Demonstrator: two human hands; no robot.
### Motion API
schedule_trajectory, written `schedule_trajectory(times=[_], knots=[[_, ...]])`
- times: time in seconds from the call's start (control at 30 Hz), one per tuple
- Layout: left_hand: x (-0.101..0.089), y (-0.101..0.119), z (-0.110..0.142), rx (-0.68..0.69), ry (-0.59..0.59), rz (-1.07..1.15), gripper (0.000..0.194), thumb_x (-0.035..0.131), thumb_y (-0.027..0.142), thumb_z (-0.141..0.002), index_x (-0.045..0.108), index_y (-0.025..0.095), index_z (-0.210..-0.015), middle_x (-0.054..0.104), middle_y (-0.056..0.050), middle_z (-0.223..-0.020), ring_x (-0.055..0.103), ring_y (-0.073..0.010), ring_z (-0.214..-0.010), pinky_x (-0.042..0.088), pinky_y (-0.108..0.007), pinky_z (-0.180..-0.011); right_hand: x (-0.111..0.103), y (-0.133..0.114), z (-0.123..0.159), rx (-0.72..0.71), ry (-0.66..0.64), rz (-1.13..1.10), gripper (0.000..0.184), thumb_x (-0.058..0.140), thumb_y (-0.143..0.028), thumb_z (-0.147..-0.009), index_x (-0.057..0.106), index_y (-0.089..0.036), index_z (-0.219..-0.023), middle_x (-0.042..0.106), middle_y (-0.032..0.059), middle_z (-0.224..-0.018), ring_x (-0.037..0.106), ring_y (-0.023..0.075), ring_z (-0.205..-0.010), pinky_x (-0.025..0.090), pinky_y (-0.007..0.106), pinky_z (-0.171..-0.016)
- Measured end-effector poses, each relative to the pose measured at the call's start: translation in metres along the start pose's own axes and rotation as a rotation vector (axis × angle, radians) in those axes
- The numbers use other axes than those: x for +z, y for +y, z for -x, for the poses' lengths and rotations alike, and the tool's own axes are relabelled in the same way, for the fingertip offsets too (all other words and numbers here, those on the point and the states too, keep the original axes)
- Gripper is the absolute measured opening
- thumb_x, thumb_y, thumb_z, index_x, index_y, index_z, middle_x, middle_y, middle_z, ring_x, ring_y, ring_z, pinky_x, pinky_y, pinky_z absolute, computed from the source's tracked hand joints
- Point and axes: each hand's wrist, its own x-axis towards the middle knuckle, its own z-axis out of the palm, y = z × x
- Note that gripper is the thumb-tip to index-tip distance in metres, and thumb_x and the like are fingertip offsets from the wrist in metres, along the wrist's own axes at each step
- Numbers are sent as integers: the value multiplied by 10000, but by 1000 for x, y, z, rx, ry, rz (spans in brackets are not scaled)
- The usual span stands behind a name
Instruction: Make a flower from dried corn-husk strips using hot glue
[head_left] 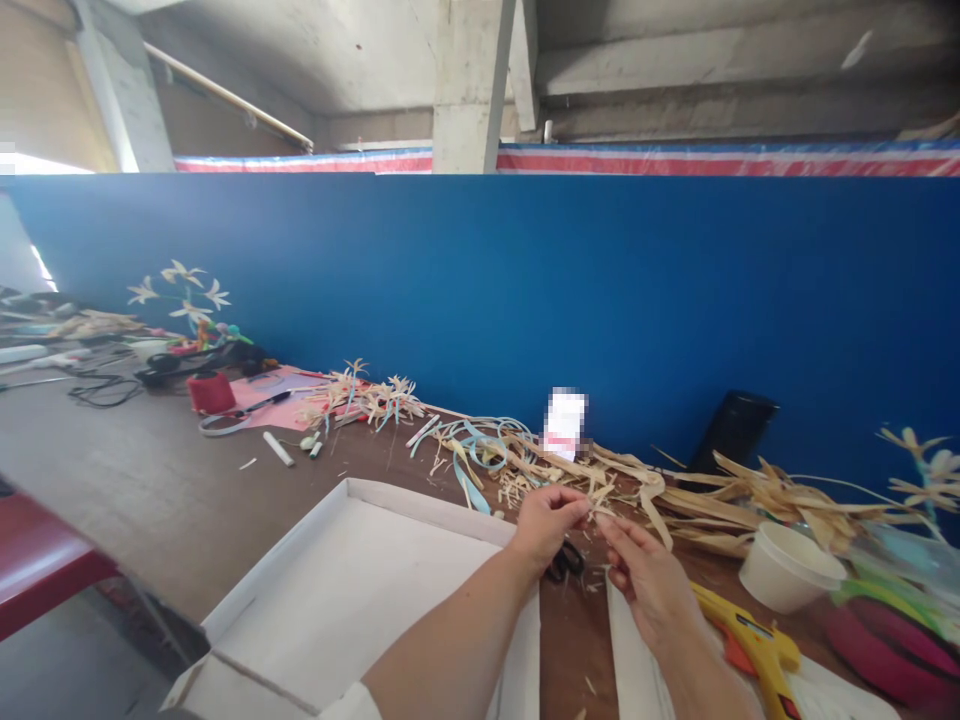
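My left hand point(547, 520) and my right hand point(645, 575) meet over the brown table, with thumbs and fingertips pinched close together. Between them is a thin pale strip point(598, 511) that looks like dried leaf; its shape is hard to make out against the scraps behind. Partly hidden below my left hand lie scissors with black handles point(566, 562). Just beyond my fingers spreads a heap of dried tan leaf strips point(525, 455), mixed with light blue ribbon point(472, 490).
An open white box point(337, 570) sits under my left forearm. To the right are a yellow glue gun point(757, 640), a white paper cup point(791, 570) and a pink roll point(889, 640). Straw-like flowers point(375, 395) lie farther left, and a blue partition point(480, 280) stands behind.
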Motion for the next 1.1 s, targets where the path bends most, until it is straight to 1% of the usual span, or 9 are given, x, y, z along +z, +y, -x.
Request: schedule_trajectory(times=[0.1, 0.27, 0.4, 0.5, 0.63, 0.73, 0.87, 1.0, 1.1], knots=[[2, 2, 2, -2, -11, -16, 282, 721, 370, -594, 658, 119, -707, 595, -14, -593, 516, -99, -548, 430, -247, -604, 1, -1, 1, -31, 31, -19, 368, 796, -380, -532, 676, -163, -804, 590, 2, -721, 378, 45, -503, 265, 140, -370], [3, 5, 4, -14, -26, 3, 288, 736, 372, -577, 653, 119, -688, 591, -9, -580, 504, -92, -535, 418, -236, -587, 3, -2, 1, -71, 50, -45, 360, 789, -380, -528, 664, -161, -785, 579, -5, -678, 370, 47, -476, 253, 149, -351], [3, 1, 3, -35, -31, 18, 316, 749, 381, -562, 669, 112, -708, 601, -15, -588, 506, -89, -532, 424, -236, -589, 4, -3, 2, -75, 33, -88, 323, 789, -365, -545, 652, -163, -757, 566, -21, -671, 370, 33, -474, 252, 135, -350], [3, -1, 2, -54, -41, 46, 345, 758, 387, -550, 682, 106, -736, 612, -22, -603, 518, -93, -543, 436, -243, -607, 4, -3, 2, -77, 38, -120, 329, 797, -354, -540, 649, -167, -767, 561, -30, -670, 373, 24, -469, 247, 123, -343], [4, -2, 2, -84, -30, 60, 397, 775, 396, -513, 695, 99, -763, 621, -27, -613, 528, -97, -547, 446, -254, -618, 4, -2, 0, -94, 53, -140, 336, 801, -359, -531, 651, -162, -757, 568, -25, -677, 378, 20, -462, 250, 115, -332], [4, -1, 3, -96, -22, 43, 419, 780, 398, -496, 703, 94, -775, 632, -37, -625, 530, -101, -549, 450, -261, -623, 4, -2, -2, -77, 48, -172, 337, 806, -347, -519, 654, -160, -754, 576, -22, -683, 377, 16, -454, 250, 110, -326], [4, 0, 4, -91, -31, 9, 394, 764, 381, -528, 711, 94, -792, 639, -44, -637, 528, -102, -562, 441, -254, -624, 3, -2, -3, -57, 41, -205, 322, 808, -328, -514, 653, -149, -732, 578, -20, -670, 376, 13, -442, 247, 108, -320], [2, 0, 4, -43, -27, -101, 328, 735, 346, -580, 716, 98, -794, 632, -39, -633, 511, -99, -576, 412, -234, -606, 2, -2, -3, -67, 36, -213, 292, 791, -316, -553, 654, -146, -747, 586, -15, -679, 387, 15, -447, 255, 108, -325], [2, 0, 4, -21, -22, -156, 295, 720, 329, -599, 718, 104, -790, 635, -35, -649, 502, -97, -583, 399, -228, -602, 2, -2, -2, -68, 41, -222, 290, 790, -315, -555, 652, -147, -747, 587, -15, -682, 389, 16, -447, 258, 108, -323]])
